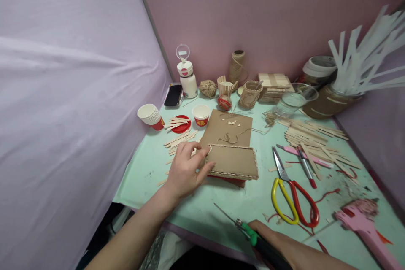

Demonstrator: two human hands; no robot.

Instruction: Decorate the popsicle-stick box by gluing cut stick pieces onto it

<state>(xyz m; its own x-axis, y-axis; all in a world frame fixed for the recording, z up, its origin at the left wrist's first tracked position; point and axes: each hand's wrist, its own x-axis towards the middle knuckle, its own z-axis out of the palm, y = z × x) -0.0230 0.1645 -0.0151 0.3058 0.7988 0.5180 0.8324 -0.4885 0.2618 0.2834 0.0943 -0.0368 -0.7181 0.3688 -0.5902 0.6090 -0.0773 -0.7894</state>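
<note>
Presently listed: one brown cardboard panel [232, 160], edged with braided twine trim [232, 175], lying near the middle of the table [142, 177], raised on something red and brown beneath and just in front of a cardboard sheet [213, 130] strewn with small chips. Left grip [186, 171]: your fingers partly bent, thumb set apart, both at the panel's left end; whether they pinch it or merely rest there, you cannot tell from this view. Right grip [274, 240]: closed around the handle of a green-and-black tool [249, 231], its thin tip pointing away from you, clear of the panel. Handling, by judgement: light; fairly stiff when flat, liable to crease if squeezed mid-face; dry rather than slippery; trim the fragile part, apt to lift if rubbed. Recommended hold: thumb flat on the face just inside the trim, fingers supporting the outer edge, pressure spread evenly. To your right: scissors [286, 180], nearest tool to the panel; beyond, a pink glue gun [357, 219].
</note>
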